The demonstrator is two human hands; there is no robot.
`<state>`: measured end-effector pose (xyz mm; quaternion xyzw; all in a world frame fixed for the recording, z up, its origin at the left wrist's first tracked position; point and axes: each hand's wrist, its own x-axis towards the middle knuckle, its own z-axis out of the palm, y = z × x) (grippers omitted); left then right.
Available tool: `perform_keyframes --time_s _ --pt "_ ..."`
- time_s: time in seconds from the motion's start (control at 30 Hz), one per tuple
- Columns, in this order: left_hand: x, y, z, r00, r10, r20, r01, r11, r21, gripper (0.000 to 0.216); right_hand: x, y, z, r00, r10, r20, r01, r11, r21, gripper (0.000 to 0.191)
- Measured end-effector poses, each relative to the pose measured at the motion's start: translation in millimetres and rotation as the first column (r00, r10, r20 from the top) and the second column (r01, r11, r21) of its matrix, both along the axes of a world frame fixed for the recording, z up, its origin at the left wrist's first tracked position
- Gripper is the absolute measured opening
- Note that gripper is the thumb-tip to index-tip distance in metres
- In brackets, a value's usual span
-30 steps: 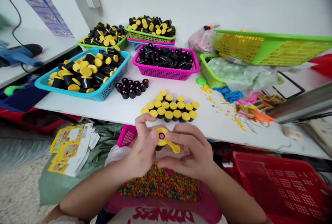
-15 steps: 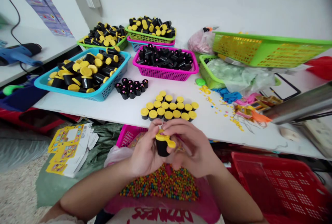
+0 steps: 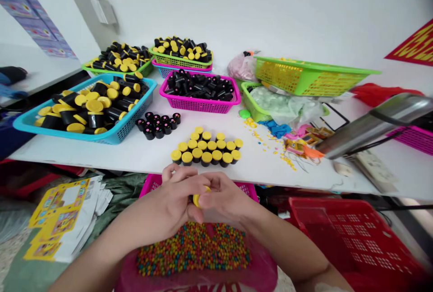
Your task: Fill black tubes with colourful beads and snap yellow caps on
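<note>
My left hand [image 3: 174,199] is closed around a small canister whose yellow lid [image 3: 197,200] shows between my fingers; its black body is hidden. My right hand [image 3: 226,194] meets the left, its thumb on the lid and its fingers curled round the far side. Below both hands, many small coloured balls [image 3: 192,249] lie in a pink container [image 3: 264,267]. Just beyond my hands, several black canisters with yellow lids [image 3: 206,159] stand upright in rows on the white table [image 3: 135,154].
Black pieces with pink dots [image 3: 158,125] stand grouped left of the rows. Behind are a blue basket [image 3: 111,137] of lidded canisters and a magenta basket [image 3: 199,104] of black pieces. A metal tube [image 3: 368,125] slants at right; a red crate [image 3: 338,238] sits below.
The canister has turned in my hands, so its lid shows side-on and its black body is hidden. My hands have drawn closer together, and the view has shifted to the right.
</note>
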<state>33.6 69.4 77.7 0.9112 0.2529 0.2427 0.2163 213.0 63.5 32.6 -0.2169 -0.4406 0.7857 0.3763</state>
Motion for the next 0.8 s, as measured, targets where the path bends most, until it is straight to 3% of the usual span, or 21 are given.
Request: perform_keyframes --time_s 0.13,0.2,0.27,0.3,0.33,0.37,0.4,0.43,0.47,0.5,0.57,0.63,0.8 --pt "-5 -3 13.2 0.994 -0.091 0.058 0.094 0.994 -0.062 0.035 -4 -4 -1.1 0.993 0.116 -0.033 -0.118 0.99 -0.073 0.048" --pt "-10 -3 7.5 0.998 -0.023 0.057 0.024 0.999 -0.03 0.036 1 0 0.4 0.993 0.119 -0.006 -0.119 0.993 -0.026 0.057" --pt "-18 1 -8.4 0.985 0.133 0.111 -0.138 0.99 0.037 0.038 18 16 4.5 0.994 0.06 0.09 -0.073 0.985 0.154 0.074" --pt "-23 5 -19.0 0.963 0.207 0.171 -0.221 0.973 0.064 0.044 32 29 7.2 0.985 -0.036 0.171 -0.014 0.959 0.284 0.082" --pt "-28 9 -30.3 0.932 0.275 0.237 -0.3 0.951 0.072 0.051 49 45 10.0 0.94 -0.201 0.277 0.07 0.905 0.42 0.077" --pt "-34 14 -41.4 0.896 0.343 0.283 -0.371 0.927 0.052 0.059 68 63 12.4 0.814 -0.46 0.356 0.205 0.799 0.565 0.058" --pt "-39 20 -51.5 0.858 0.423 0.292 -0.444 0.896 0.007 0.066 88 83 13.9 0.587 -0.663 0.465 0.241 0.691 0.682 0.041" --pt "-43 25 -59.9 0.819 0.513 0.256 -0.516 0.854 -0.059 0.073 109 102 14.2 0.293 -0.781 0.552 0.195 0.614 0.765 0.029" --pt "-46 30 -66.3 0.78 0.597 0.186 -0.582 0.802 -0.132 0.078 128 121 13.1 0.023 -0.792 0.61 0.098 0.609 0.787 0.025" --pt "-48 35 -70.7 0.742 0.662 0.108 -0.637 0.745 -0.197 0.079 145 137 10.5 -0.078 -0.771 0.632 0.087 0.626 0.775 0.023" --pt "-46 42 -74.1 0.697 0.717 -0.015 -0.688 0.663 -0.296 0.081 171 163 1.7 -0.176 -0.74 0.649 0.069 0.649 0.758 0.023" --pt "-39 46 -73.1 0.697 0.713 -0.074 -0.688 0.637 -0.348 0.08 185 179 -9.1 -0.206 -0.71 0.673 0.061 0.678 0.733 0.023" --pt "-24 49 -66.5 0.769 0.632 -0.097 -0.616 0.691 -0.379 0.081 191 184 -19.6 -0.237 -0.663 0.71 0.046 0.722 0.69 0.02"
